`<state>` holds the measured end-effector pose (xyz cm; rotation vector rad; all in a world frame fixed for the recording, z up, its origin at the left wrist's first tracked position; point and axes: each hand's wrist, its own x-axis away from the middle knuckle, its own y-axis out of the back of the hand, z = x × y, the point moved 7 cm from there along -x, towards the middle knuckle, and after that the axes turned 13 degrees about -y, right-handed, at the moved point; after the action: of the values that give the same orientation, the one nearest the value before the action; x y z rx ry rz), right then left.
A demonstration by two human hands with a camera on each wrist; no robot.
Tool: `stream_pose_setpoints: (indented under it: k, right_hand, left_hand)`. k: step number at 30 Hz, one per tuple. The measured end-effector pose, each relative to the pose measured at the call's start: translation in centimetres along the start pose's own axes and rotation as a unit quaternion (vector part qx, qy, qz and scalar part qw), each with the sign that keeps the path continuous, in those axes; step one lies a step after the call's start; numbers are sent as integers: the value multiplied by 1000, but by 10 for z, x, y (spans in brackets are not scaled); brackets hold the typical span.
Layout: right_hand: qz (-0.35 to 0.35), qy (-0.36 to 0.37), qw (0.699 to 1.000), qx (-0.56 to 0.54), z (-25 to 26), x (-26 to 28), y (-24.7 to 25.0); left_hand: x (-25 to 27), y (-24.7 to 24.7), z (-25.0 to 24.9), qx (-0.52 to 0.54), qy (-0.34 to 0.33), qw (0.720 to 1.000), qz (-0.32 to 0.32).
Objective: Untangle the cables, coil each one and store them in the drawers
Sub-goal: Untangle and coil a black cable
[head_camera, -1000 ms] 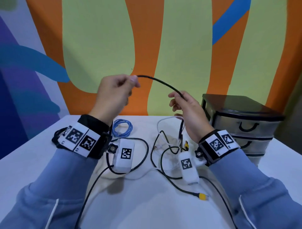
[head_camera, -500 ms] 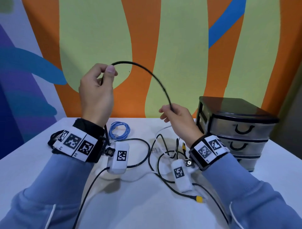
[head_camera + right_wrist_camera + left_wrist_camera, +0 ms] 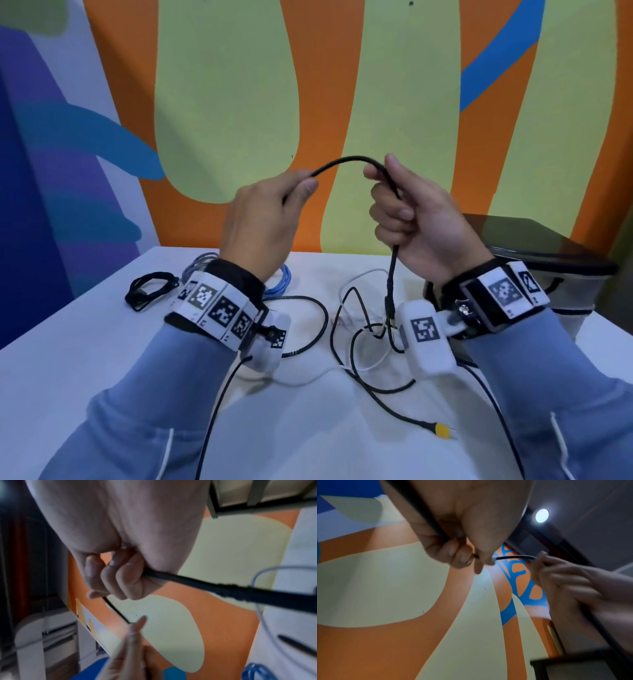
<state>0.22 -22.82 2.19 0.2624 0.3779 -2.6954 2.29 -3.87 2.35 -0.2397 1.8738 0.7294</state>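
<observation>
Black cable [image 3: 346,161] arches between left hand [image 3: 263,219] and right hand [image 3: 418,222], each grip clamped on it; blue coil [image 3: 282,284] done, tangle [image 3: 363,335] remains, drawers [image 3: 561,291] closed.

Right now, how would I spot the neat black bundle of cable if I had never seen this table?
Start at the white table and look to its far left part. The black coiled cable lies there alone, beside the blue coiled cable. Unlike the loose black cables mid-table, it is already wound.

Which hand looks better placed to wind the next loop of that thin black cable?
Probably the left hand: it pinches the thin black cable at the arch's free end, while the right hand grips it in a fist, anchoring the hanging part.
</observation>
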Motion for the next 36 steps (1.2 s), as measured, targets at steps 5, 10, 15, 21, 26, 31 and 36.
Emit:
stream_pose_setpoints:
  k: [5,10,15,21,26,31,36]
  right_hand:
    - [-62,50,986,-146,-7,-18,23]
    - [-101,70,983,-139,-23,-12,31]
    - [-93,37,989,-110,-33,-10,26]
    - [-80,-37,991,-103,-40,-6,19]
    - [-136,-18,971,-198,-41,-5,39]
    - [-116,-84,976,-162,-45,-3,40]
    - [-190,-19,971,-145,-41,-3,43]
  left_hand:
    - [30,-63,-12,-18,2,937,348]
    - [32,-56,-44,72,-33,921,382]
    - [19,-36,-54,150,-28,947,281]
    - [17,-31,-44,138,-20,961,239]
    - [10,-23,-18,43,42,985,162]
    - [21,-34,-20,16,28,964,265]
    - [29,-44,-49,88,-13,929,360]
